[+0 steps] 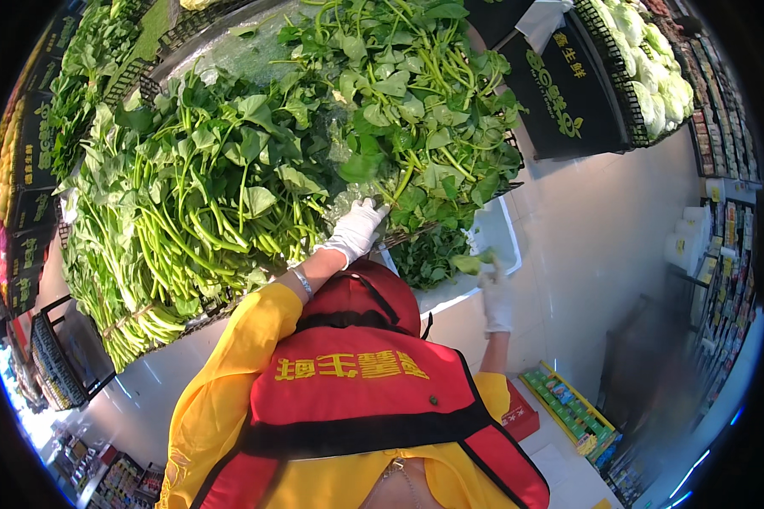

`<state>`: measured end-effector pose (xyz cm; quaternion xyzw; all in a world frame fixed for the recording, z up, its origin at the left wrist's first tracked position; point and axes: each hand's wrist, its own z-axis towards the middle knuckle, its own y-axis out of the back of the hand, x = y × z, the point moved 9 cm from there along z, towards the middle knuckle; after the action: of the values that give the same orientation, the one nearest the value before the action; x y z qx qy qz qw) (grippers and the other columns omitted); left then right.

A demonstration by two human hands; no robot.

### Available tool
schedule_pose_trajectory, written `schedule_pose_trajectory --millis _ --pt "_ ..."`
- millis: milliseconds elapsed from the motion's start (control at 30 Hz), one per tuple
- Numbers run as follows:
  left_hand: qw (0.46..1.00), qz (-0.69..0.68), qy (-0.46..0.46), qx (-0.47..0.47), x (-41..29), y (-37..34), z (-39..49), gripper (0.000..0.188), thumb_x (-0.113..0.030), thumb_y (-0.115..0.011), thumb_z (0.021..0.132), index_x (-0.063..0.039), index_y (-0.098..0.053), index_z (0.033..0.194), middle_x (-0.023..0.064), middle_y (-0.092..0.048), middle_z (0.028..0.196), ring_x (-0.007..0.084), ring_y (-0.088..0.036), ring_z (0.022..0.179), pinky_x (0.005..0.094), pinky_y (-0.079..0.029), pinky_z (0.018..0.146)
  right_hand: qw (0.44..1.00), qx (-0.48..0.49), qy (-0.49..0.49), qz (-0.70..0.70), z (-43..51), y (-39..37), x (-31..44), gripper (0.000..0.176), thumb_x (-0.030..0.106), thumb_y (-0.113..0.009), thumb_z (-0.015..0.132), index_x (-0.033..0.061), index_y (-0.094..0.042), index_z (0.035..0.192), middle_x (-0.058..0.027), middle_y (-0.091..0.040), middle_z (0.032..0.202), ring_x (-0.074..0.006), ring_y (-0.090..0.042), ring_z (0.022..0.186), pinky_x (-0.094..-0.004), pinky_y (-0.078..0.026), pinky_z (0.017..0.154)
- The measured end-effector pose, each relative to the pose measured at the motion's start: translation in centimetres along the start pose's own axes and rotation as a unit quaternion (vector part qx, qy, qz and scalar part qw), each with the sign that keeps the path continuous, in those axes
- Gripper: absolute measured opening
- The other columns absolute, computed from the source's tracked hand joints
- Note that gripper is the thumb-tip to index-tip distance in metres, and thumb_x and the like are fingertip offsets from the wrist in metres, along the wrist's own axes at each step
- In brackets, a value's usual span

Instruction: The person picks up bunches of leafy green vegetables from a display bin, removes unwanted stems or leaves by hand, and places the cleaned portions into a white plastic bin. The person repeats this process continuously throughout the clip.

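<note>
My left hand (pixel 358 230), in a white glove, reaches to the front edge of a display of leafy greens. Its fingertips are at the stems of the right-hand heap of greens (pixel 433 133); whether they grip one cannot be made out. A blurred leaf (pixel 360 167) stands just above those fingers. My right hand (pixel 496 302), also white-gloved and blurred, is beside a white plastic bin (pixel 512 238), with a green leaf (pixel 471 263) at its fingertips. Loose greens (pixel 426 257) lie in the bin, below the display's edge.
Bundled long-stemmed greens (pixel 191 210) fill the display's left side, with clear plastic wrap (pixel 254 57) behind. Napa cabbages (pixel 649 76) sit on a black stand (pixel 566 95) at upper right. A red box (pixel 519 413) lies near my right elbow. Stocked shelves (pixel 726 273) line the right.
</note>
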<state>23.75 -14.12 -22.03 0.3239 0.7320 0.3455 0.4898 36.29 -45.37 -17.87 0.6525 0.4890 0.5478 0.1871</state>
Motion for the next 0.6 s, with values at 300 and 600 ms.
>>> schedule_pose_trajectory --millis 300,600 --pt "0.922 -0.373 0.101 -0.033 4.3 -0.3 -0.3 0.019 -0.003 -0.073 0.077 -0.003 -0.068 0.095 0.0058 -0.066 0.076 0.0152 -0.063 0.071 0.0305 -0.05 0.064 0.969 0.055 0.203 0.128 0.9 -1.6 17.5 0.04 0.012 -0.064 0.092 0.0108 -0.061 0.131 -0.0115 -0.067 0.112 -0.0199 -0.064 0.095 -0.0284 -0.05 0.082" --pt "0.881 -0.469 -0.032 0.056 -9.2 1.7 -1.4 0.018 -0.009 -0.069 0.088 -0.004 -0.066 0.105 0.0101 -0.068 0.093 0.0185 -0.064 0.079 0.0313 -0.053 0.073 0.871 0.179 0.281 -0.36 12.0 -17.0 17.4 0.055 0.026 -0.078 0.077 0.0065 -0.06 0.126 -0.0262 -0.062 0.116 -0.0354 -0.068 0.096 -0.0445 -0.055 0.08"
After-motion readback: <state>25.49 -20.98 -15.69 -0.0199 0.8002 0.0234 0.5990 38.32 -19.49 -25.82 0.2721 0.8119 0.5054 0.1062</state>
